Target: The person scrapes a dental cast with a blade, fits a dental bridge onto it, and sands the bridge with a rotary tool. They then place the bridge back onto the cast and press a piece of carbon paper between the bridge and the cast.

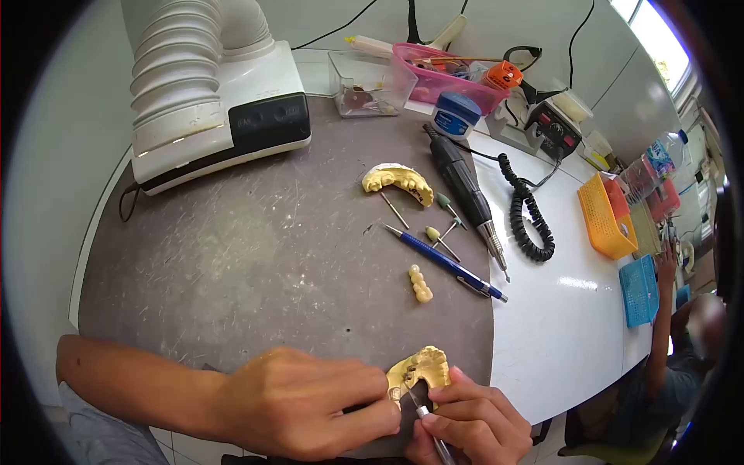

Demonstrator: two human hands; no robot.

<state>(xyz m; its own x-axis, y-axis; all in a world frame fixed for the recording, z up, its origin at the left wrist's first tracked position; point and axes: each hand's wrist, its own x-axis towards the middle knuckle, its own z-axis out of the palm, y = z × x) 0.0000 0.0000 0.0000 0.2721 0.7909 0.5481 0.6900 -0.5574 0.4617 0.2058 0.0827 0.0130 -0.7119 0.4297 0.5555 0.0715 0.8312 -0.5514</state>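
Your left grip (310,403) held the dental cast (431,363) — likely bracing it. Your right grip (482,420) pinched the slim tool (423,412).

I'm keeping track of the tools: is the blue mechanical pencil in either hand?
No, the blue mechanical pencil lies on the worktop, away from both the left hand and the right hand.

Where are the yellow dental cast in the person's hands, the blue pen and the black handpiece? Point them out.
Held dental cast (428,363): head view, far part of its arch.
Blue pen (442,260): head view, middle of its barrel.
Black handpiece (463,182): head view, middle of its body.
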